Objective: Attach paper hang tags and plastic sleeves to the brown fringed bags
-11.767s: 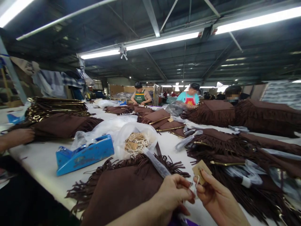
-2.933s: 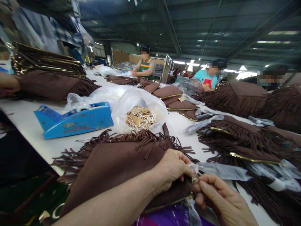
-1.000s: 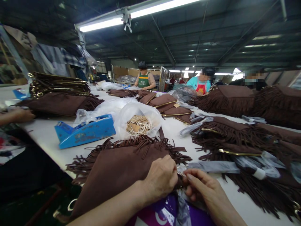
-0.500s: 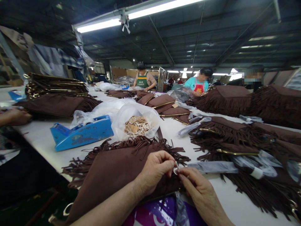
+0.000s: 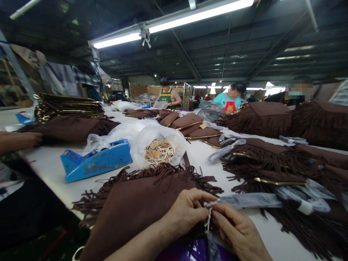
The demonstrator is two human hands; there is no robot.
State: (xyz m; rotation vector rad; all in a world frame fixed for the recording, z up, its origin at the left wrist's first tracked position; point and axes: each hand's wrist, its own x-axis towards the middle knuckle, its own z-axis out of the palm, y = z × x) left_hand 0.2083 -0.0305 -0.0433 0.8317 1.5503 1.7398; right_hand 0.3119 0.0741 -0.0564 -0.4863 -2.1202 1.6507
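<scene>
A brown bag with fringe along its edges (image 5: 130,203) lies in front of me. Over its right side, my left hand (image 5: 186,208) is closed in a pinch on a thin white string (image 5: 208,221). My right hand (image 5: 235,226) pinches the same string from the other side, fingertips almost meeting the left ones. Below the hands hangs a strip of clear plastic wrap (image 5: 213,246), and beneath it shows a shiny purple surface (image 5: 187,250). The fingers partly hide where the string is fastened.
Beyond the bag stand a blue tape dispenser (image 5: 98,159) and a plastic bag of strung cardboard tags (image 5: 160,150). Fringed brown bags (image 5: 272,156) pile up at right, gold-edged ones (image 5: 67,107) at left. A co-worker's hand (image 5: 21,139) reaches in from the left; other people work across the table.
Both hands have moved slightly down and right, and more white string now hangs below the fingertips. The co-worker's hand at left has shifted a little to the right.
</scene>
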